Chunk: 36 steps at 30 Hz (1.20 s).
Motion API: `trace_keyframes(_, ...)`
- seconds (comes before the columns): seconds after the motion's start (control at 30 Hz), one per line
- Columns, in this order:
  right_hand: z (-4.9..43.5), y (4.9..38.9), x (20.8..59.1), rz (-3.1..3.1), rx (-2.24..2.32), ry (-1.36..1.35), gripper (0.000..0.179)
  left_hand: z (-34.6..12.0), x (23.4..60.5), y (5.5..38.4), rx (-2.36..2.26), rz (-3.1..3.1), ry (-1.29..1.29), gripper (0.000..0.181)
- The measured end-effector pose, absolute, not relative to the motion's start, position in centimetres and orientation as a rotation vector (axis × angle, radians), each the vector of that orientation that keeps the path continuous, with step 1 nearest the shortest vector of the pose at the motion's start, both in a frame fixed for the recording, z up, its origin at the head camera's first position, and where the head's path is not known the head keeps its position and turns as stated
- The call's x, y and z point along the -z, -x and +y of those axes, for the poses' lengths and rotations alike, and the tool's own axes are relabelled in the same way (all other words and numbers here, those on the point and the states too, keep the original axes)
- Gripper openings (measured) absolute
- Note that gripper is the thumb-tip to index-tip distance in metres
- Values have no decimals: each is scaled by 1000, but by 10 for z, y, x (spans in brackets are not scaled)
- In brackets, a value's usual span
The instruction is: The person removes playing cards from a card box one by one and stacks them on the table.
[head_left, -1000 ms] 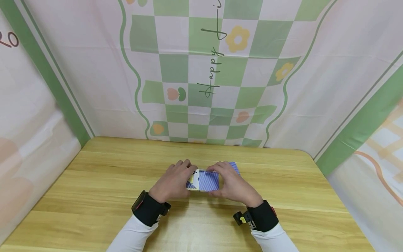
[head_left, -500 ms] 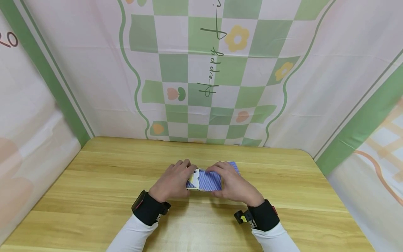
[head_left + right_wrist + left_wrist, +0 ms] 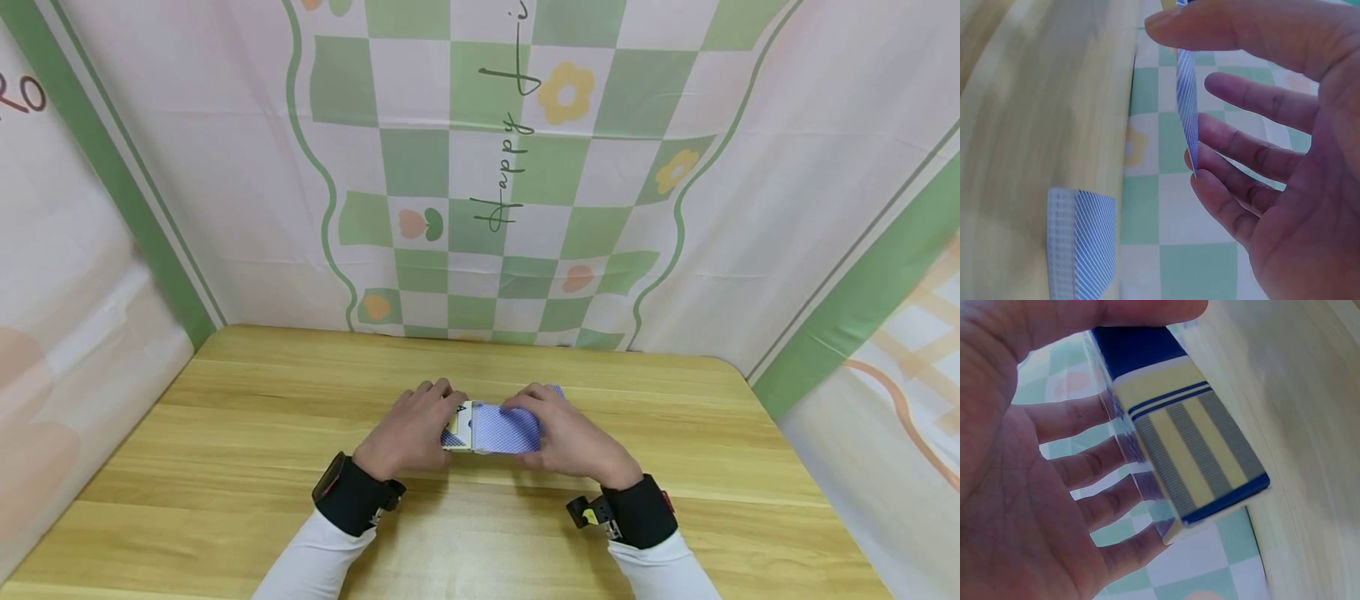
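Note:
My left hand [image 3: 415, 427] grips a playing card box [image 3: 1194, 447] between thumb and fingers. The box is cream and blue with striped bands on its narrow side, and its open end faces right. From that end juts a thin set of blue-backed playing cards [image 3: 506, 429]; in the right wrist view it looks very thin, and I cannot tell how many cards there are. My right hand [image 3: 567, 433] pinches the free end of these cards between thumb and fingertips. A separate stack of blue-backed cards [image 3: 1094, 240] lies on the table behind the right hand, mostly hidden in the head view.
The wooden table [image 3: 300, 517] spreads around both hands. A white and green checked cloth [image 3: 480, 225] hangs beyond its far edge, with more cloth at both sides. Black straps with small cameras sit on both wrists.
My right hand has moved a little to the right with the cards, and more of their length now shows outside the box. The left hand and box have hardly moved.

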State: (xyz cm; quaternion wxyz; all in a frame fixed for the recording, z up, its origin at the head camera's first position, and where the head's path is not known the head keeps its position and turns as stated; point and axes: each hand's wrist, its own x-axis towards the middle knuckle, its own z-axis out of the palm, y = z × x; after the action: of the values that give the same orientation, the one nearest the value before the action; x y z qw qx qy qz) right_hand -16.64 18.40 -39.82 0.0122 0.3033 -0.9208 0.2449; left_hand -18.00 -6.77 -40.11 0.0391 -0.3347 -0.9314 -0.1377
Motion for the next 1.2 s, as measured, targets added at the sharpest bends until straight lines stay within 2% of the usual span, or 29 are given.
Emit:
trace_keyframes(0.3,196,169,395,-2857,-739,-869,60,-69,401,180,433,-2850,1006,70)
trace_keyframes(0.87,208,180,406,-2845,-680,-456,64,-68,402,180,401,-2863,998,68)
trace_keyframes(1.2,212,183,411,-2849,-636,-187,60,-68,403,180,393,-2858,1003,68)
